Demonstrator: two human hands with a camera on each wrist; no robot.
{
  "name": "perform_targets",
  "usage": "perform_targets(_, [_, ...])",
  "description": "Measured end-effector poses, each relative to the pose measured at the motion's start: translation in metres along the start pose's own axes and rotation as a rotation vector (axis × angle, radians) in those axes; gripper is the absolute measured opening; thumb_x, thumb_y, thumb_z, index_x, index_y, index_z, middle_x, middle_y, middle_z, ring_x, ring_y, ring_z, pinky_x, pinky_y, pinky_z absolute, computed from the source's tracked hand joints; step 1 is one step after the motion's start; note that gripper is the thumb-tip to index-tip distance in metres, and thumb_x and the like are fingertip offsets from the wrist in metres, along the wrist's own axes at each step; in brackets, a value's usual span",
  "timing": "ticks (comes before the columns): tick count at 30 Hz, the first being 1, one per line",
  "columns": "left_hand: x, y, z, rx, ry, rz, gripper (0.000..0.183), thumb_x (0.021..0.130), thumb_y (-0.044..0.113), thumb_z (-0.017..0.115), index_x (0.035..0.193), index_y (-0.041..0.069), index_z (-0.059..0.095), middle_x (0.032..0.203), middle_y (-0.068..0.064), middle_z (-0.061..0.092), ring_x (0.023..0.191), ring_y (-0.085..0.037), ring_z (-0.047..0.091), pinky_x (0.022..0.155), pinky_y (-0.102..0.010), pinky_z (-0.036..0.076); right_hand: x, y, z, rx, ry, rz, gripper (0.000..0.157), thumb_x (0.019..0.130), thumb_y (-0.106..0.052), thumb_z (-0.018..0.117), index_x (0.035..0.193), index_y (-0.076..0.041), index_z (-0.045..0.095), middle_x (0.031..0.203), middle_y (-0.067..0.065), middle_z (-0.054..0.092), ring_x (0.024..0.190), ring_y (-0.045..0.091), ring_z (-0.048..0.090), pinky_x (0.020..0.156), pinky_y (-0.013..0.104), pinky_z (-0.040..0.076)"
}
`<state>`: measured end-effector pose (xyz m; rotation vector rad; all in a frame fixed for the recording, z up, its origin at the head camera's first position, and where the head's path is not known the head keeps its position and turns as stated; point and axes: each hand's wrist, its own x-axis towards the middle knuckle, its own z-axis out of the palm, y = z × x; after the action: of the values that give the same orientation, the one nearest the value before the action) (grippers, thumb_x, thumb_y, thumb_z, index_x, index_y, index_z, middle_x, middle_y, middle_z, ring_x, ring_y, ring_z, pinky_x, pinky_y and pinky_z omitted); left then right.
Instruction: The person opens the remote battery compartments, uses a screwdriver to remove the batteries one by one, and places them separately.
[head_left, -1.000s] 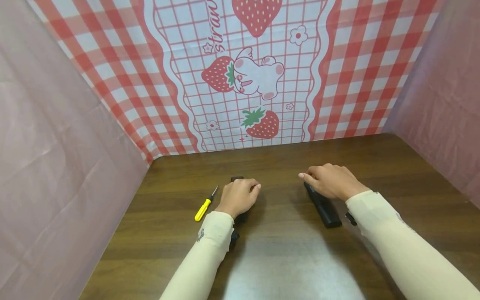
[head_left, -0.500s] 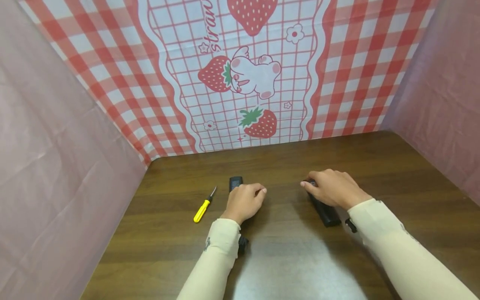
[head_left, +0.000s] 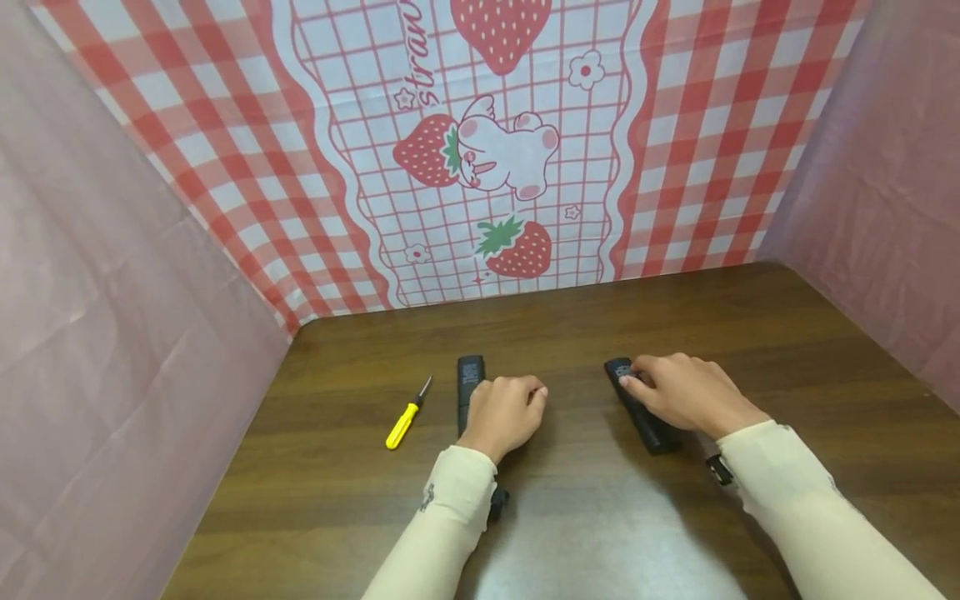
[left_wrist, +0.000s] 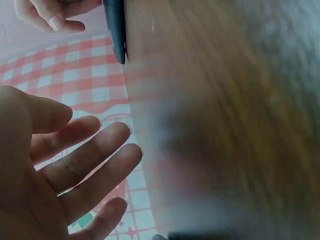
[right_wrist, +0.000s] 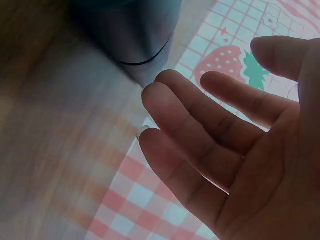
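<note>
Two long black remote controls lie on the table: a left remote control (head_left: 470,379) with small print on its upper face, and a right remote control (head_left: 651,429). My left hand (head_left: 504,414) hovers just right of the left remote, covering its near end in the head view. Its fingers are loosely bent and hold nothing in the left wrist view. My right hand (head_left: 693,392) is over the right side of the right remote. In the right wrist view its relaxed fingers (right_wrist: 187,125) are spread beside the remote's dark body (right_wrist: 135,35), gripping nothing.
A yellow-handled screwdriver (head_left: 405,421) lies left of the left remote. The brown wooden table (head_left: 337,500) meets a strawberry-print checked cloth (head_left: 555,167) at the back. Pink fabric (head_left: 135,292) hangs along both sides.
My left hand has moved right and nearer, uncovering more of the left remote. My right hand has drifted right and slightly nearer, uncovering the far end of the right remote.
</note>
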<state>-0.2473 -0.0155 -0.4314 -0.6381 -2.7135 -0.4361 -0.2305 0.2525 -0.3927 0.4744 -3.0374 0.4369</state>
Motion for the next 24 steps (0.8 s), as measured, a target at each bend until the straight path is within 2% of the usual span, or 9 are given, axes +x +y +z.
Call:
perform_targets(3, [-0.001,0.002,0.001,-0.001,-0.013,-0.012,0.021,0.099,0.033,0.059,0.099,0.025,0.079,0.086,0.01,0.074,0.064,-0.012,0.063,0.056,-0.032,0.047,-0.003,0.003,0.001,0.016,-0.004,0.012,0.044,0.099,-0.042,0.06,0.121,-0.005,0.068,0.1,0.006,0.072,0.085,0.022,0.067,0.073,0.054,0.051])
perform_targets(6, [-0.001,0.003,0.001,-0.015,-0.025,-0.025,0.021,0.1,0.034,0.059,0.1,0.026,0.078,0.087,0.01,0.073,0.065,-0.014,0.065,0.054,-0.033,0.047,-0.006,0.005,0.002,0.027,-0.005,0.021,0.046,0.099,-0.042,0.06,0.123,-0.004,0.067,0.105,0.008,0.072,0.093,0.027,0.068,0.077,0.058,0.051])
perform_targets(11, [0.002,0.005,-0.001,-0.043,-0.06,-0.058,0.022,0.1,0.035,0.058,0.104,0.026,0.078,0.089,0.009,0.073,0.063,-0.014,0.063,0.05,-0.032,0.044,-0.007,0.006,0.003,0.026,0.002,0.028,0.047,0.099,-0.043,0.059,0.123,-0.004,0.067,0.106,0.009,0.073,0.094,0.028,0.068,0.077,0.057,0.05])
perform_targets(16, [0.005,0.014,-0.003,-0.085,-0.114,-0.056,0.024,0.101,0.036,0.057,0.108,0.025,0.077,0.093,0.008,0.074,0.063,-0.012,0.062,0.051,-0.031,0.045,-0.011,0.009,0.0,0.032,-0.004,0.038,0.047,0.099,-0.042,0.06,0.123,-0.003,0.067,0.106,0.01,0.072,0.091,0.026,0.067,0.076,0.056,0.051])
perform_targets(24, [0.002,0.026,0.001,-0.141,-0.135,-0.088,0.025,0.101,0.037,0.056,0.109,0.028,0.077,0.097,0.01,0.074,0.079,-0.016,0.069,0.062,-0.037,0.051,-0.013,0.013,0.003,0.045,-0.015,0.064,0.049,0.099,-0.043,0.059,0.124,-0.002,0.066,0.11,0.014,0.071,0.094,0.029,0.067,0.079,0.059,0.05])
